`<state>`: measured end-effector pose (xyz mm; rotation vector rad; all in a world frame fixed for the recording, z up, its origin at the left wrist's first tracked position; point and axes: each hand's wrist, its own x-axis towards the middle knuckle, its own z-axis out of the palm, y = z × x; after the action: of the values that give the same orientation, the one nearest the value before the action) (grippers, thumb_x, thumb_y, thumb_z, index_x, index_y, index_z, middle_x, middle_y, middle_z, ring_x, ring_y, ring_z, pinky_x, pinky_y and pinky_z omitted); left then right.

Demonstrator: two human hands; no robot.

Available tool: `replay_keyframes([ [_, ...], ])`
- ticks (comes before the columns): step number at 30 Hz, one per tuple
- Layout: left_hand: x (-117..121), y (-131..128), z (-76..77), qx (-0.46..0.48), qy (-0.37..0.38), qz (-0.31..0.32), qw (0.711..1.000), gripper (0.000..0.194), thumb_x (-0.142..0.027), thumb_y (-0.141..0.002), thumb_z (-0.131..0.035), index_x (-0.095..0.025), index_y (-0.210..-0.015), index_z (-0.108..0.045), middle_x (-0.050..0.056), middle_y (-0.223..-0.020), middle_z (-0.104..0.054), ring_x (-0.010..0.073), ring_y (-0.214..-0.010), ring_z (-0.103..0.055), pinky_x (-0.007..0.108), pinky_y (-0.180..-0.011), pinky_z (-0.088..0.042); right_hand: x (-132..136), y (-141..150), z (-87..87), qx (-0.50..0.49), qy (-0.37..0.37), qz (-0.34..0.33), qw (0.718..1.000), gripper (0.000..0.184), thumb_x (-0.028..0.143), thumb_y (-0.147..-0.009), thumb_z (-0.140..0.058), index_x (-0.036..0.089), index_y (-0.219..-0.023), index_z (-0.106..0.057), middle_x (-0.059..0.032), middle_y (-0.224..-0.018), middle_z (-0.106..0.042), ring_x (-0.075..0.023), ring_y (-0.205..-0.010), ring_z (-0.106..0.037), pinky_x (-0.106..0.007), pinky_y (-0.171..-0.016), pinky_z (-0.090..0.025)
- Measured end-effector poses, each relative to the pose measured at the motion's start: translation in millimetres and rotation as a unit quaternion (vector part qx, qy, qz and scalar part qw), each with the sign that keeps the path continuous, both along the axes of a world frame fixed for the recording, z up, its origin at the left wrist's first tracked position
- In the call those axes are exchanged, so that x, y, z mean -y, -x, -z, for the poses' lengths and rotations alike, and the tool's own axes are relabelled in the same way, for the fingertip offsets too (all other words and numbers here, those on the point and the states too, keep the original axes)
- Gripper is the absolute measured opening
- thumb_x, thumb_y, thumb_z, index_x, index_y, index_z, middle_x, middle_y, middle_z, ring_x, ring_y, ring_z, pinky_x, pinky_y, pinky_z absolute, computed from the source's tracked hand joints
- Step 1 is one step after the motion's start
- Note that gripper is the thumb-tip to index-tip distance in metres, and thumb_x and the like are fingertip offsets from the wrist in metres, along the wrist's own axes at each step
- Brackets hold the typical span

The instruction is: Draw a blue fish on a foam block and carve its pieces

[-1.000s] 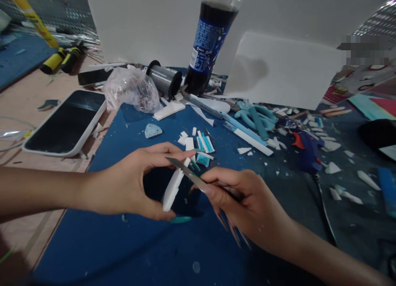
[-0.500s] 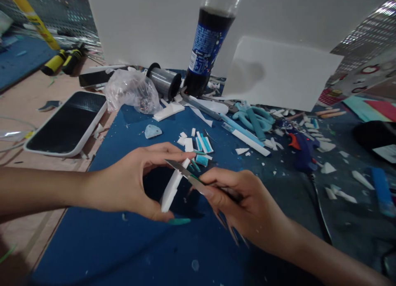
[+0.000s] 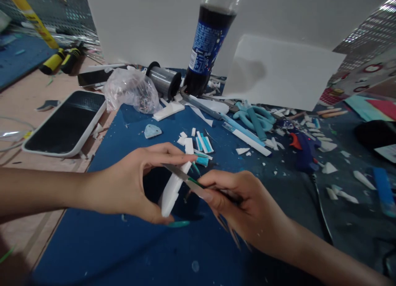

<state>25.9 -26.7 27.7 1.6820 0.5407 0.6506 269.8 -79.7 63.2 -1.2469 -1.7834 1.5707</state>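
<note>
My left hand pinches a long white foam strip between thumb and fingers, holding it upright above the blue cutting mat. My right hand is closed on a thin knife, its blade laid across the upper part of the strip. Several cut white and teal foam bits lie on the mat just beyond my hands.
A dark soda bottle, a tape roll and a clear plastic bag stand behind. A phone lies left. Teal scissors, a blue glue gun and white scraps lie right, near a white foam sheet.
The blade has slid a little lower along the foam strip, and the strip has tilted slightly. Both hands stay in the same place.
</note>
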Motion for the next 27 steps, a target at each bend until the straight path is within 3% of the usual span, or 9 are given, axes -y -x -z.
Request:
replay_keyframes([
  [6,0.2,0.8,-2.5,-0.006,0.01,-0.002,1.0,0.096,-0.011,-0.063,-0.1,-0.05,-0.144,-0.067,0.0,-0.125,-0.069,0.0226,-0.114,-0.072,0.031,-0.104,-0.06,2.0,0.9,-1.8,-0.012,0.018,0.004,1.0,0.048,0.063,-0.104,-0.059,0.021,-0.08,-0.059,0.0064,-0.051,-0.044,-0.0083,-0.041,-0.039,-0.024,-0.041,-0.029],
  [11,0.5,-0.4,-2.8,-0.011,0.003,-0.006,1.0,0.091,-0.015,-0.063,-0.101,-0.043,-0.143,-0.07,0.003,-0.125,-0.07,0.0244,-0.114,-0.071,0.036,-0.108,-0.059,2.2,1.0,-2.6,-0.003,0.013,0.0,1.0,0.055,0.071,-0.102,-0.057,0.021,-0.079,-0.059,0.0052,-0.052,-0.048,-0.0083,-0.042,-0.041,-0.024,-0.041,-0.03],
  [18,0.4,1.6,-3.6,-0.021,0.002,0.001,1.0,0.091,-0.016,-0.064,-0.101,-0.047,-0.144,-0.069,0.001,-0.127,-0.069,0.0253,-0.117,-0.071,0.034,-0.104,-0.061,3.5,4.7,-0.8,-0.019,0.011,-0.005,1.0,0.053,0.069,-0.103,-0.058,0.021,-0.081,-0.061,0.0049,-0.053,-0.05,-0.0081,-0.043,-0.04,-0.024,-0.042,-0.029],
  [22,-0.7,0.5,-2.1,0.012,0.013,-0.001,1.0,0.091,-0.013,-0.065,-0.1,-0.05,-0.142,-0.069,-0.001,-0.129,-0.068,0.0227,-0.119,-0.071,0.03,-0.105,-0.06,4.2,3.6,-1.6,-0.018,0.011,-0.022,1.0,0.043,0.056,-0.106,-0.058,0.021,-0.08,-0.059,0.0063,-0.052,-0.046,-0.0075,-0.042,-0.038,-0.023,-0.042,-0.027],
  [27,-0.5,0.0,-1.9,-0.011,-0.002,0.005,1.0,0.09,-0.015,-0.066,-0.101,-0.048,-0.143,-0.069,0.0,-0.128,-0.068,0.0225,-0.114,-0.072,0.029,-0.096,-0.063,4.8,5.2,-1.3,-0.019,0.007,-0.033,0.999,0.035,0.042,-0.105,-0.055,0.021,-0.078,-0.054,0.0064,-0.053,-0.044,-0.0073,-0.042,-0.039,-0.024,-0.043,-0.027],
])
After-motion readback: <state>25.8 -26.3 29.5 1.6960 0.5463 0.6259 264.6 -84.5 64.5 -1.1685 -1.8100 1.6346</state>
